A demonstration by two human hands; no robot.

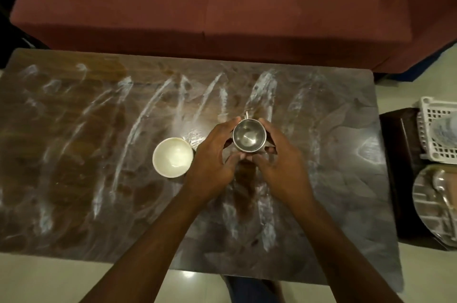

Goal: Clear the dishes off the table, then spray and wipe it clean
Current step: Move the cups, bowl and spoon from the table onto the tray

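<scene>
A steel cup [248, 138] with a thin handle at its far side stands at the middle of the dark table [99, 154]. My left hand [215, 159] and my right hand [279, 161] curl round it from both sides, fingers on its wall. Just left of my left hand sits a white bowl [173, 157], upright and empty-looking. White smeared streaks cover the tabletop.
A red-brown sofa [222, 6] runs along the table's far edge. To the right, a low dark stand [398, 154] carries a white plastic basket [437, 129] and a steel tray [430, 206] with a spoon. Pale floor tiles [49, 278] lie below the near edge.
</scene>
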